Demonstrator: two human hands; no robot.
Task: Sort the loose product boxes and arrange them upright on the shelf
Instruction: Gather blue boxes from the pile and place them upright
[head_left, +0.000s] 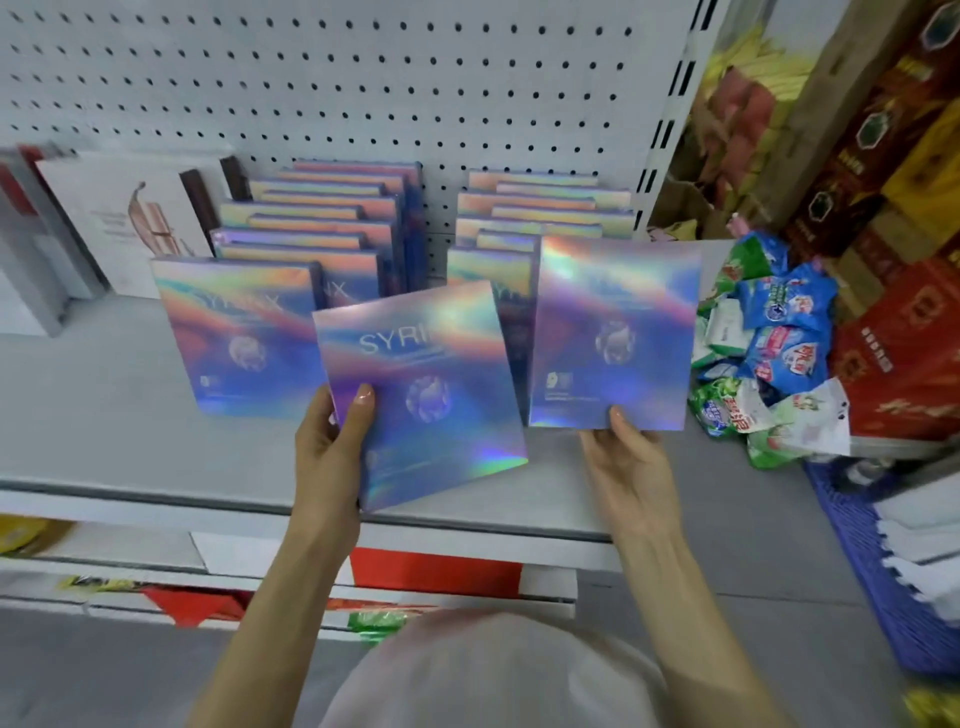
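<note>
Two holographic boxes are in my grip: my left hand (332, 447) curls round a corner of the tilted box (421, 395), thumb on its face; my right hand (631, 462) pinches the bottom edge of the upright box (615, 332). Beyond both hands, rows of boxes (311, 234) stand on the shelf (93, 415).

A single wide-angle view from the person's head looks forward and down onto the grey shelf (93, 415) at close range. The left hand (327, 441) and right hand (628, 462) reach in from below. The pegboard back (363, 78) fills the top, and straight lines bow near the sides.
</note>
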